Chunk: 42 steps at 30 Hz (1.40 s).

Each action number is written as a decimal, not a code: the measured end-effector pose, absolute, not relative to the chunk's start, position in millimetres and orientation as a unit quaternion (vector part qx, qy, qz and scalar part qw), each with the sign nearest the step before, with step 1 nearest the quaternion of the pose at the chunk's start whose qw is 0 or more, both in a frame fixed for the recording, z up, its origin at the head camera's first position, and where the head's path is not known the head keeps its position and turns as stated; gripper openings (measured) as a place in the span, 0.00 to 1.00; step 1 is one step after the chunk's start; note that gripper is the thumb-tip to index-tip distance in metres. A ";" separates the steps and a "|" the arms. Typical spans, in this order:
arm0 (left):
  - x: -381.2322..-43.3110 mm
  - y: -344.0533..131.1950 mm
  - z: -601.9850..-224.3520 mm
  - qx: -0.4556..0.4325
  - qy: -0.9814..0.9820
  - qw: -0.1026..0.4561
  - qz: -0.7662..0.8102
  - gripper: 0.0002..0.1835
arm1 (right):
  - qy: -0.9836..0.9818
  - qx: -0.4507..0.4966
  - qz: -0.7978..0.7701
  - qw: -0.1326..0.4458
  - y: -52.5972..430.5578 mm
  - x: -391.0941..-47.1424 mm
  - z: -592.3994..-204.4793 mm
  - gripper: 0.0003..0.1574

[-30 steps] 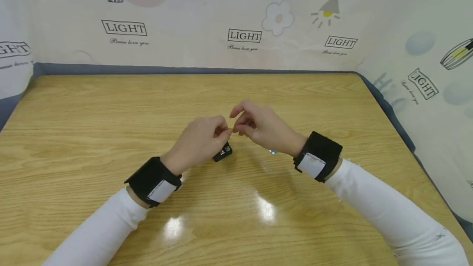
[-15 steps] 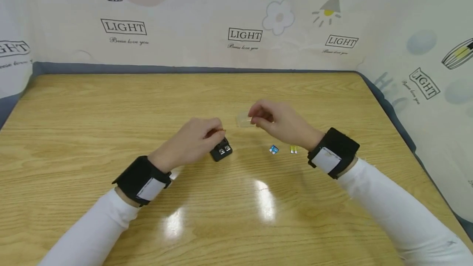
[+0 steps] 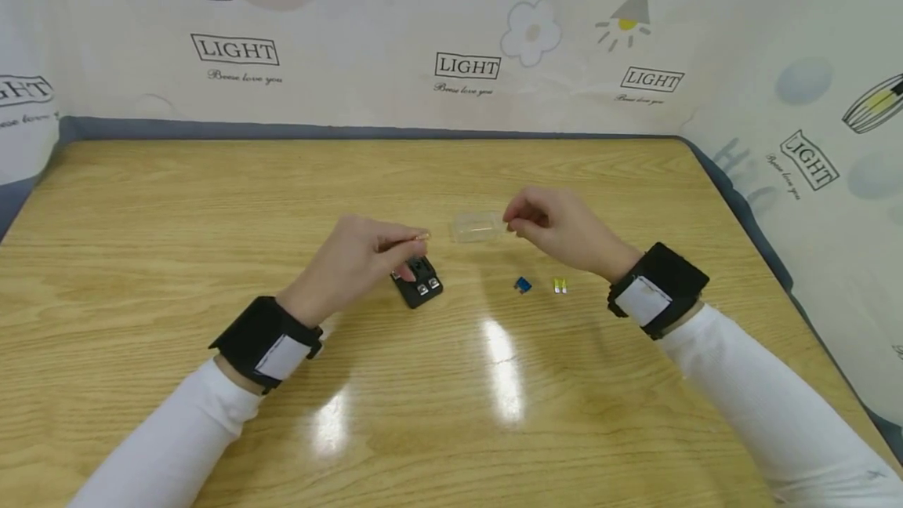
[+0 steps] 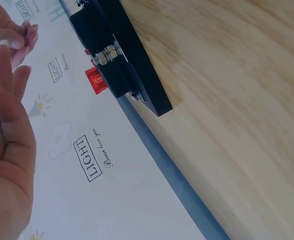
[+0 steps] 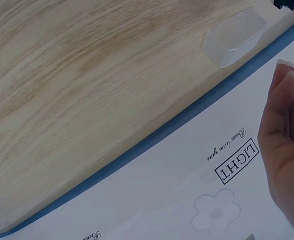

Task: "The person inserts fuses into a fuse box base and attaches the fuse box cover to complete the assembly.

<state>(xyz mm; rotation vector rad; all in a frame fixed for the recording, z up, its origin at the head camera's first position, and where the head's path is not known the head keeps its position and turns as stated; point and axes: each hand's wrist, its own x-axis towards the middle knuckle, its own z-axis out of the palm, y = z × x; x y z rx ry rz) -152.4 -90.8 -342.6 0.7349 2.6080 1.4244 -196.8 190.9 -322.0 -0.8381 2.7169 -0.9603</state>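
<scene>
Left hand (image 3: 350, 255), head view: pinches a tiny amber piece (image 3: 422, 237) just by a black rectangular block (image 3: 422, 281).
Right hand (image 3: 560, 227), head view: fingers bent, cannot tell if holding; clear plastic box (image 3: 476, 227) left of fingertips, small blue piece (image 3: 522, 284) and small yellow piece (image 3: 560, 285) nearer the body.
Block, left wrist view: beside the fingers, red translucent tab (image 4: 97, 81) jutting out.
Box, right wrist view: apart from fingertips.

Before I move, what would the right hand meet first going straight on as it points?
Most likely the clear cover, just ahead of the right hand in the head view; height is unclear, so the hand might pass above.
</scene>
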 end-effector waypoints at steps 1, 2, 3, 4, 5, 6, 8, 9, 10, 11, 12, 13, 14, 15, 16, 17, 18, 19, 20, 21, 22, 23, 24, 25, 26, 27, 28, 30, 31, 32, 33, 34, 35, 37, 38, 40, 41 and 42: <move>-152.9 -91.4 -342.6 0.245 0.850 0.035 0.464 0.14 | 0.905 -0.275 -0.317 0.071 192.1 -197.1 -322.0 0.07; -153.4 -92.0 -342.6 0.249 0.850 0.033 0.463 0.13 | 0.907 -0.271 -0.315 0.071 193.5 -197.5 -321.8 0.08; -153.9 -92.5 -342.8 0.253 0.852 0.031 0.458 0.12 | 0.909 -0.266 -0.312 0.071 195.0 -198.3 -322.0 0.08; -154.4 -93.0 -343.4 0.257 0.852 0.033 0.455 0.12 | 0.912 -0.262 -0.309 0.071 196.6 -199.3 -322.0 0.08; -154.8 -93.5 -343.8 0.262 0.852 0.033 0.452 0.11 | 0.914 -0.258 -0.306 0.070 198.1 -200.3 -322.0 0.08; -154.8 -94.1 -344.0 0.266 0.853 0.036 0.448 0.11 | 0.916 -0.253 -0.303 0.068 199.5 -201.2 -321.8 0.08; -154.7 -95.4 -345.3 0.274 0.853 0.044 0.443 0.12 | 0.919 -0.249 -0.300 0.064 202.4 -203.5 -321.9 0.08; -154.7 -95.9 -346.3 0.276 0.853 0.046 0.441 0.13 | 0.920 -0.245 -0.298 0.063 203.5 -204.4 -321.8 0.08; -154.6 -96.1 -346.8 0.277 0.852 0.047 0.442 0.13 | 0.922 -0.243 -0.296 0.062 204.8 -205.3 -321.6 0.08; -154.5 -96.5 -347.4 0.279 0.851 0.046 0.443 0.14 | 0.923 -0.240 -0.293 0.061 206.1 -206.2 -321.5 0.08; -154.2 -96.9 -347.8 0.279 0.851 0.044 0.443 0.14 | 0.925 -0.237 -0.291 0.060 207.3 -207.0 -321.3 0.08; -154.4 -97.2 -348.6 0.278 0.850 0.041 0.445 0.14 | 0.926 -0.234 -0.290 0.059 208.6 -207.8 -321.4 0.07; -154.5 -97.5 -348.9 0.278 0.850 0.038 0.446 0.15 | 0.927 -0.229 -0.290 0.059 209.7 -208.1 -321.3 0.07; -154.8 -97.8 -349.2 0.278 0.849 0.035 0.447 0.15 | 0.928 -0.226 -0.290 0.060 211.0 -208.5 -321.3 0.07; -155.0 -98.1 -349.3 0.278 0.849 0.032 0.448 0.16 | 0.929 -0.224 -0.289 0.059 212.1 -208.8 -321.4 0.07; -155.3 -98.4 -349.6 0.278 0.850 0.030 0.446 0.17 | 0.929 -0.221 -0.289 0.060 213.1 -209.0 -321.5 0.07; -155.6 -98.7 -349.7 0.278 0.852 0.028 0.444 0.17 | 0.930 -0.219 -0.289 0.061 214.1 -209.0 -321.6 0.07; -156.2 -99.0 -350.1 0.278 0.854 0.027 0.439 0.18 | 0.930 -0.218 -0.290 0.062 215.0 -209.0 -321.7 0.08; -156.5 -99.4 -350.4 0.278 0.857 0.025 0.433 0.18 | 0.930 -0.217 -0.290 0.064 215.5 -209.1 -321.6 0.08; -157.2 -99.5 -350.9 0.277 0.860 0.023 0.429 0.18 | 0.930 -0.216 -0.290 0.065 216.0 -209.3 -321.7 0.08; -157.7 -99.6 -351.1 0.276 0.863 0.020 0.424 0.17 | 0.930 -0.216 -0.289 0.066 216.3 -209.4 -321.7 0.08; -158.1 -99.8 -351.2 0.277 0.865 0.016 0.418 0.17 | 0.930 -0.216 -0.290 0.067 216.4 -209.5 -321.8 0.08; -158.4 -99.9 -351.2 0.277 0.868 0.011 0.412 0.16 | 0.930 -0.216 -0.290 0.068 216.4 -209.7 -322.0 0.08; -158.7 -100.2 -351.5 0.277 0.870 0.007 0.407 0.15 | 0.930 -0.216 -0.290 0.068 216.4 -210.0 -322.1 0.08; -158.8 -100.2 -351.4 0.277 0.872 0.002 0.404 0.15 | 0.930 -0.216 -0.290 0.069 216.3 -210.2 -322.3 0.08; -158.7 -100.2 -351.3 0.279 0.872 -0.002 0.403 0.15 | 0.930 -0.216 -0.290 0.069 216.3 -210.3 -322.6 0.08; -158.4 -100.1 -351.1 0.279 0.872 -0.005 0.403 0.15 | 0.930 -0.216 -0.290 0.069 216.3 -210.4 -322.8 0.08; -158.1 -99.9 -351.2 0.281 0.869 -0.009 0.407 0.15 | 0.930 -0.216 -0.289 0.068 216.3 -210.7 -323.4 0.08; -158.1 -99.8 -351.5 0.283 0.866 -0.012 0.411 0.15 | 0.930 -0.217 -0.288 0.067 216.4 -210.7 -323.7 0.07; -158.1 -99.5 -351.6 0.285 0.864 -0.015 0.415 0.14 | 0.930 -0.219 -0.288 0.067 216.5 -210.7 -323.9 0.07; -158.1 -99.4 -352.0 0.286 0.861 -0.020 0.419 0.14 | 0.930 -0.220 -0.287 0.066 216.7 -210.7 -324.0 0.07; -158.2 -99.3 -352.1 0.288 0.860 -0.025 0.421 0.13 | 0.930 -0.222 -0.287 0.065 216.8 -210.6 -324.1 0.07; -158.4 -99.2 -352.4 0.292 0.858 -0.032 0.421 0.13 | 0.929 -0.224 -0.287 0.065 216.9 -210.7 -324.2 0.07; -158.7 -99.3 -353.0 0.297 0.856 -0.043 0.421 0.12 | 0.929 -0.226 -0.287 0.065 217.5 -210.7 -324.2 0.07; -158.8 -99.3 -353.2 0.300 0.854 -0.048 0.422 0.11 | 0.929 -0.226 -0.287 0.065 217.9 -210.7 -324.2 0.07; -159.0 -99.4 -353.6 0.311 0.849 -0.056 0.424 0.10 | 0.929 -0.225 -0.285 0.064 218.8 -211.1 -324.0 0.07; -159.2 -99.4 -353.8 0.318 0.845 -0.061 0.425 0.10 | 0.930 -0.224 -0.284 0.064 219.3 -211.2 -323.8 0.07; -159.4 -99.3 -353.9 0.325 0.842 -0.066 0.426 0.09 | 0.931 -0.222 -0.284 0.065 219.9 -211.3 -323.7 0.08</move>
